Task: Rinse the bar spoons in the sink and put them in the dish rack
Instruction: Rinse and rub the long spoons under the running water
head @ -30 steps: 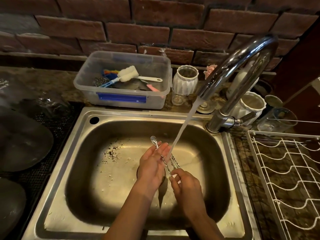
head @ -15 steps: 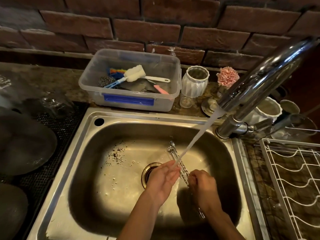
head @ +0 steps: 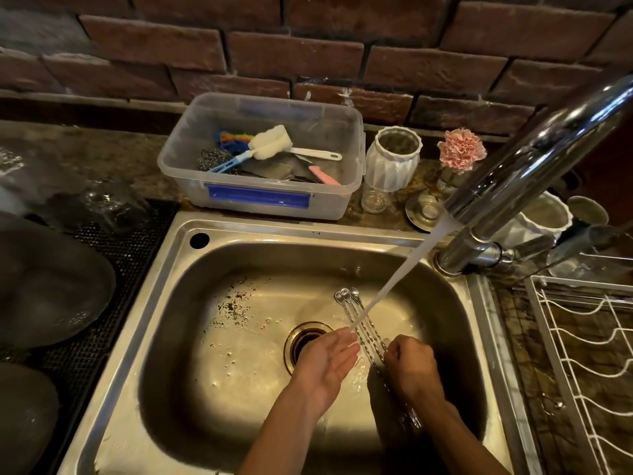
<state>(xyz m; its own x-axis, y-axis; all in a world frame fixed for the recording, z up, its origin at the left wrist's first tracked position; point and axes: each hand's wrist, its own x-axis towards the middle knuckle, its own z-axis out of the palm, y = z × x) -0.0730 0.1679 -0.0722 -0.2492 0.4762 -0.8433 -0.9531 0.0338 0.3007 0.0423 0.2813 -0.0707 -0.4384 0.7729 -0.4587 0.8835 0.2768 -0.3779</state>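
Over the sink [head: 178, 303], the right hand [head: 412, 370] grips a bundle of bar spoons [head: 356, 313] by their twisted stems, bowls pointing away. Tap water [head: 404, 272] strikes them beside the left hand [head: 325, 365], which lies open, apparently touching the stems

**Dim, warm light with glare on steel**

The scene is dim and yellowish. Light falls from above onto the sink [head: 239, 337], whose floor shines while its near wall lies in deep shadow. Both forearms cast dark shadows on the basin. Bright streaks of glare run along the tap [head: 534, 156]. The left edge is blurred and murky; the dark shapes there cannot be made out. Straight lines of the brick wall [head: 291, 56] bow at the edges from the wide lens.
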